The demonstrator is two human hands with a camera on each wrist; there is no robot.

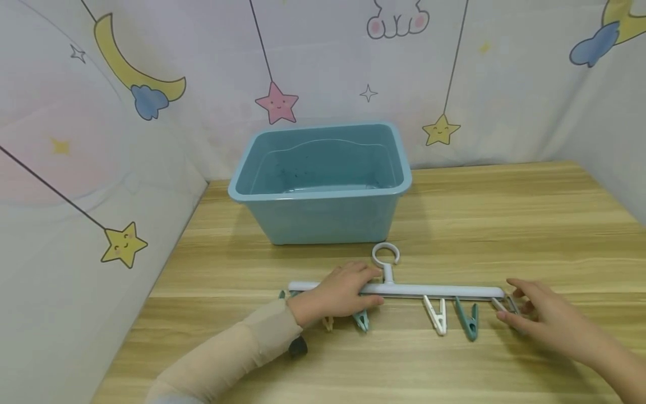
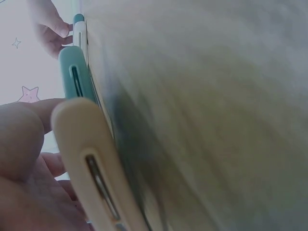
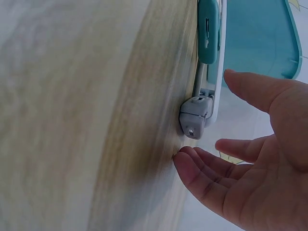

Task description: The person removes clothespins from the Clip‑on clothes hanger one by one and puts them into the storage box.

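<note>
A pale grey-white clip hanger (image 1: 434,290) lies across the wooden table, its ring hook (image 1: 386,255) pointing away from me. My left hand (image 1: 340,292) lies over the bar left of the hook, fingers on the far side and thumb on the near side. A beige clip (image 2: 89,159) and a light teal clip (image 2: 74,72) hang beside that palm. Around the bar's right end, my right hand (image 1: 547,314) is spread beside a grey clip (image 3: 194,118), thumb and fingers apart. Between the hands are a white clip (image 1: 438,317) and a dark teal clip (image 1: 468,320).
A light blue plastic bin (image 1: 323,216) stands behind the hanger. Further back hangs a pale curtain (image 1: 328,62) printed with stars and moons. The wooden tabletop (image 1: 525,224) extends to the right of the bin. A small black object (image 1: 298,347) shows under the left wrist.
</note>
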